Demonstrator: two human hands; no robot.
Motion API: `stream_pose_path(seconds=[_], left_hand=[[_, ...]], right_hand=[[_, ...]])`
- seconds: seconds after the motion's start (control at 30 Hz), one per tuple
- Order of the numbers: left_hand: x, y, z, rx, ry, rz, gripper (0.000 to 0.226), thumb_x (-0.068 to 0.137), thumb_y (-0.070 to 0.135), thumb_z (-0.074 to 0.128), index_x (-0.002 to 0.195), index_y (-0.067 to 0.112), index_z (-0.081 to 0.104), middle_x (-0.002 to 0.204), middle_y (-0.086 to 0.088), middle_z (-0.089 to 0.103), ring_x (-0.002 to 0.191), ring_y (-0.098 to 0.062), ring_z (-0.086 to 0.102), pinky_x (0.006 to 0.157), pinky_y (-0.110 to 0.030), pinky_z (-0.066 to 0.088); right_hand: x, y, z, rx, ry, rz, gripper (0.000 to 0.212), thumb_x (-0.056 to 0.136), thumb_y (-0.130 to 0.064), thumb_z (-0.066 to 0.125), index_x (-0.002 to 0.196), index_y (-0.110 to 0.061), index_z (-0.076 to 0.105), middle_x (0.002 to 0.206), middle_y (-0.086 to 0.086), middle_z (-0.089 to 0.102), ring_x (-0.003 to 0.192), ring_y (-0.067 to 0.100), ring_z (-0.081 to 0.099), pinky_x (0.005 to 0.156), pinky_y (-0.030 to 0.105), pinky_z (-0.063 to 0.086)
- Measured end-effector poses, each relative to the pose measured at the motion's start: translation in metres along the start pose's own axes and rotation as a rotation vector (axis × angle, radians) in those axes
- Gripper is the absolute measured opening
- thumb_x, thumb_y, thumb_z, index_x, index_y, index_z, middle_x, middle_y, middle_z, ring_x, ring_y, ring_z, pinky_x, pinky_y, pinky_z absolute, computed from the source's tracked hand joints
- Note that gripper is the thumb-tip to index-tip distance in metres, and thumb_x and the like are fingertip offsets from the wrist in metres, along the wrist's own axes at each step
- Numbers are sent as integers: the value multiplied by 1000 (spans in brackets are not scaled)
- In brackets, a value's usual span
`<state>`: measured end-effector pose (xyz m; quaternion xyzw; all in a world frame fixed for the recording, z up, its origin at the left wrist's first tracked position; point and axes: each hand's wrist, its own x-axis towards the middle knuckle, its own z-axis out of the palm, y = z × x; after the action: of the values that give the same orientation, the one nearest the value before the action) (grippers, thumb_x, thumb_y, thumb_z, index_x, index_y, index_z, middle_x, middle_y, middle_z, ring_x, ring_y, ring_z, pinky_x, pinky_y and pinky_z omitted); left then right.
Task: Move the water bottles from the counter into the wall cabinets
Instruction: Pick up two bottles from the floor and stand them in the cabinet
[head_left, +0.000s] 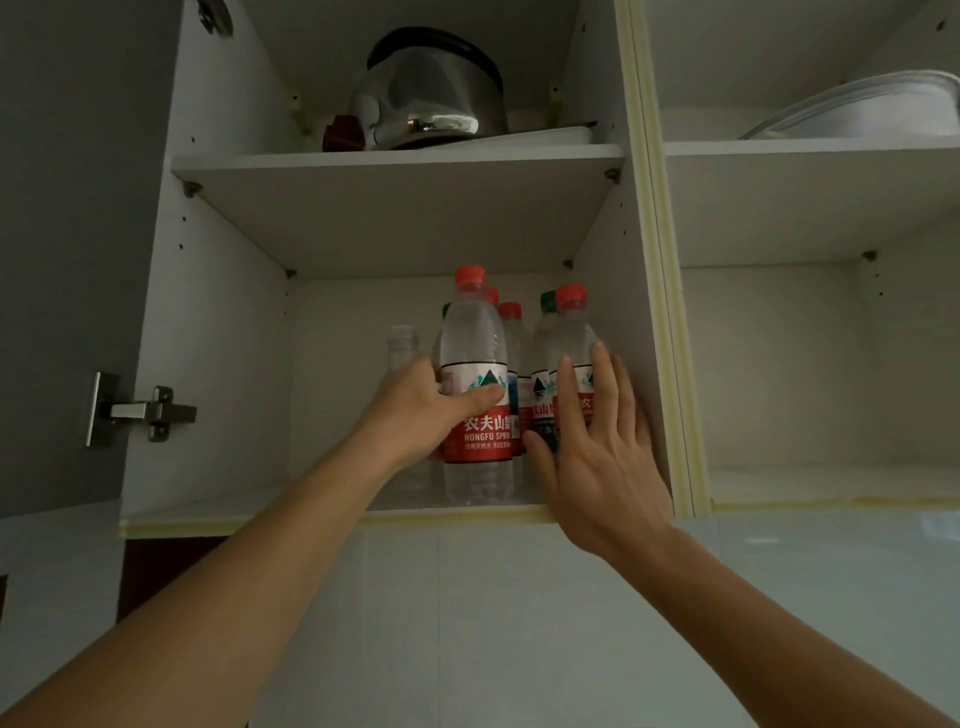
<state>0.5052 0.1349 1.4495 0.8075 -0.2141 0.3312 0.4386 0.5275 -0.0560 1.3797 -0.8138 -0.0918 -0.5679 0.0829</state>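
Step in hand: I judge I am seating two water bottles on the bottom shelf of the left wall cabinet, with the bottles already stored behind them.
Front bottle: upright at the shelf's front edge, red cap, red label, nearest the camera.
Right bottle: upright just right of the front bottle, close to the cabinet's right wall, also red-capped.
Rear cluster: more capped bottles standing behind those two; an uncapped clear bottle stands to the left, partly hidden by my hand.
Doing it well: I would slide both bottles straight back until their bases are fully clear of the shelf lip, keeping them vertical so they do not knock over the rear cluster, then let go one at a time.
Left hand: arm reaching up from lower left; fingers wrapped behind the front bottle, thumb curled across its label, so it grips that bottle.
Right hand: arm reaching up from lower right; fingers straight and spread, palm laid flat against the right bottle's side, pressing rather than wrapping it.
Above the shelf: a steel kettle on the upper shelf.
Counter: out of view.
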Motion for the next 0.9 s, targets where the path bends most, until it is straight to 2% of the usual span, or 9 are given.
stream_pose_path(seconds=[0.1, 0.2, 0.27, 0.37, 0.47, 0.57, 0.67, 0.77, 0.9], left_hand=[[2, 2, 12, 11, 27, 8, 33, 81, 52, 77, 89, 34, 51, 88, 14, 63, 79, -5, 66, 64, -26, 56], [6, 2, 27, 34, 68, -3, 39, 82, 52, 77, 102, 26, 56, 94, 8, 66, 85, -11, 68, 77, -34, 59], [9, 3, 36, 73, 86, -22, 50, 82, 55, 75, 112, 19, 58, 103, 2, 69, 91, -16, 67, 80, -35, 57], [11, 5, 43, 112, 112, -39, 61, 82, 59, 73, 121, 14, 59, 111, -1, 68, 95, -19, 66, 75, -30, 52], [7, 7, 47, 54, 117, -36, 55, 86, 54, 72, 122, 14, 61, 113, -3, 69, 96, -18, 66, 80, -31, 53], [0, 8, 46, 54, 70, 8, 46, 91, 46, 69, 125, 16, 61, 116, -2, 70, 93, -14, 63, 76, -25, 49], [-5, 4, 37, 84, -51, 19, 48, 93, 38, 70, 135, 20, 56, 119, 3, 67, 95, -13, 61, 87, -33, 56], [-10, -9, 20, 76, -110, -13, 58, 92, 38, 70, 143, 22, 48, 124, 3, 64, 104, -16, 64, 91, -41, 58], [-18, -33, -18, -41, 100, -15, 52, 93, 38, 69, 138, 22, 50, 102, 3, 62, 89, -16, 68, 67, -33, 63]], right_hand=[[1, 1, 1, 32, -44, -5, 84, 92, -73, 2, 157, -25, -16, 163, 1, -31, 153, 26, -21, 119, 45, 3], [-1, -1, -2, 60, -45, 13, 83, 93, -70, 9, 158, -23, -13, 165, 2, -26, 155, 26, -15, 121, 46, 10], [-4, -2, -4, 76, -6, 23, 79, 97, -64, 18, 160, -20, -3, 168, 6, -16, 156, 30, -5, 121, 47, 18], [-9, -3, -8, 93, 78, 32, 69, 100, -47, 36, 159, -17, 17, 168, 12, 3, 153, 36, 14, 117, 50, 31], [-11, -4, -11, 94, 134, 14, 61, 99, -34, 47, 155, -15, 31, 163, 16, 18, 148, 37, 25, 113, 52, 40], [-14, -5, -14, 97, 143, 9, 55, 98, -31, 44, 150, -14, 40, 160, 17, 26, 146, 37, 29, 112, 53, 42], [-18, -7, -17, 112, 149, -22, 57, 96, -35, 35, 146, -11, 46, 154, 18, 35, 143, 39, 34, 110, 56, 42], [-19, -5, -16, 107, 138, -56, 59, 95, -37, 39, 147, -11, 44, 152, 18, 37, 142, 39, 34, 111, 58, 41], [-18, -5, -15, 142, 129, -83, 62, 95, -38, 46, 151, -13, 36, 154, 17, 32, 144, 38, 30, 112, 61, 38]])
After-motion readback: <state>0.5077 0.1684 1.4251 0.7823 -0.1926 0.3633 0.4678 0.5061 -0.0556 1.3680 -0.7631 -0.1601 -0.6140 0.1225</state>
